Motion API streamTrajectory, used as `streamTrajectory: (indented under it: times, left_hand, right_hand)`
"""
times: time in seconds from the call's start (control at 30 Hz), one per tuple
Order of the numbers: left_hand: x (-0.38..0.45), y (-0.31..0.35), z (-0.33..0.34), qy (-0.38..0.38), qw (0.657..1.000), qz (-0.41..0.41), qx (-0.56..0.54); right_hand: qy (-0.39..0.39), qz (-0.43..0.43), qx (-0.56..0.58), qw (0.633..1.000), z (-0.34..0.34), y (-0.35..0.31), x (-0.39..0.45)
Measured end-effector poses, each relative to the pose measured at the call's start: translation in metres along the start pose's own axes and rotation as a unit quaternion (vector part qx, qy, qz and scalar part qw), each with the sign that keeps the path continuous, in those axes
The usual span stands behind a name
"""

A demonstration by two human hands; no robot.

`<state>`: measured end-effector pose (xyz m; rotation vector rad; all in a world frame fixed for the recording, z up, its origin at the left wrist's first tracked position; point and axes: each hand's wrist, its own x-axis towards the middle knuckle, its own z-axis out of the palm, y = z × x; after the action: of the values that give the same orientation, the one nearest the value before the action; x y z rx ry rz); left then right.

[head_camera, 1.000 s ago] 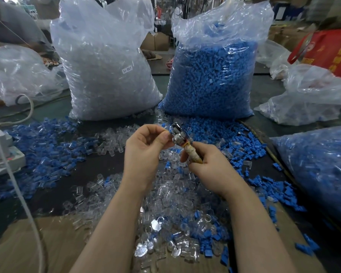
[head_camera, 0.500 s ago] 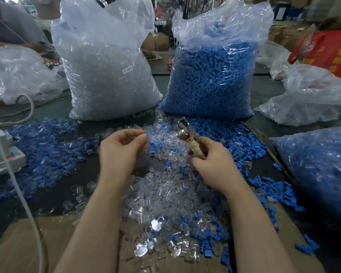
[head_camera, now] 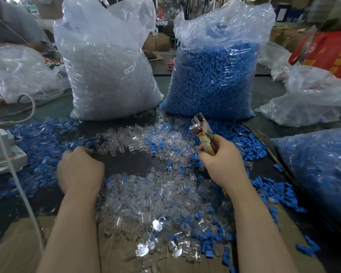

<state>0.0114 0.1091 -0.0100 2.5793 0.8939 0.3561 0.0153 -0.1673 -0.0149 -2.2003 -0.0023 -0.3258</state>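
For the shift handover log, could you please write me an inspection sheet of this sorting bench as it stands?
Surface: dark table, one bare patch in the middle; cardboard sheet at the near edge.
Job's things: metal tool with a taped handle; clear pieces heaped in the centre; blue pieces scattered left and right.
Clutter: bag of clear pieces and bag of blue pieces standing at the back.
Grippers: right hand grips the tool; left hand lies knuckles-up on the pieces, fingertips hidden.
Cables: white cable crosses the left side.
Surroundings: red bag, cardboard boxes.
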Motion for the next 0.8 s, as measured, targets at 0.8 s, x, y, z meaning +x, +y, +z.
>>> streamTrajectory:
  times: [0.8]
  left_hand:
    - [-0.064, 0.079, 0.002, -0.377, 0.805, 0.146, -0.435]
  right_hand:
    - [-0.014, -0.074, -0.249, 0.966, 0.005, -0.005, -0.003]
